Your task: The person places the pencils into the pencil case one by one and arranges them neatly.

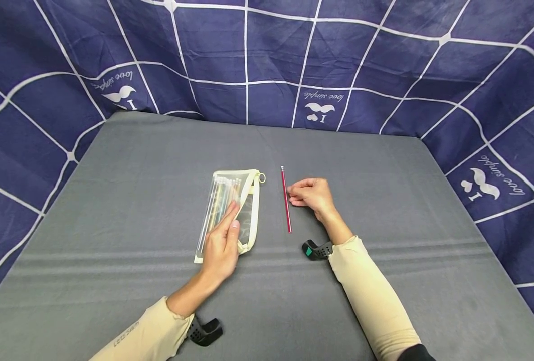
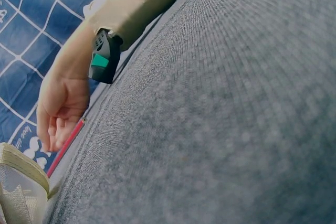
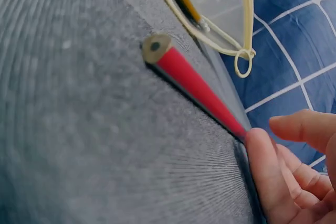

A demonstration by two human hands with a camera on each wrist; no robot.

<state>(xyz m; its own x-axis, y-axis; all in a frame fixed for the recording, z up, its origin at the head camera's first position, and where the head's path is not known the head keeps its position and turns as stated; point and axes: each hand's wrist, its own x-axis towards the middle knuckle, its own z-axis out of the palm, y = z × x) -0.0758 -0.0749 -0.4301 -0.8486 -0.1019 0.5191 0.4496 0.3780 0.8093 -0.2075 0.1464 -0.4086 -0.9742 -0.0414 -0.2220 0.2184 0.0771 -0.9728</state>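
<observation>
A red pencil (image 1: 287, 200) lies on the grey cloth, its unsharpened end (image 3: 157, 48) large in the right wrist view. Just to its right is my right hand (image 1: 312, 194), fingers loosely bent with one fingertip right at the pencil's side. In the right wrist view the upper finger (image 3: 299, 127) stands apart from the one at the pencil. My left hand (image 1: 221, 248) rests on a clear pencil case (image 1: 219, 200) with cream edging, fingers extended along it. Several pencils show through its plastic. The case's zip side gapes, and a ring pull (image 1: 262, 177) sits at its far corner.
Grey cloth (image 1: 167, 150) covers the table, with creases across its front. A blue, white-lined curtain (image 1: 276, 60) hangs behind and at both sides. Each wrist wears a black strap mount, the left one (image 1: 205, 332) and the right one (image 1: 316, 249), below cream sleeves.
</observation>
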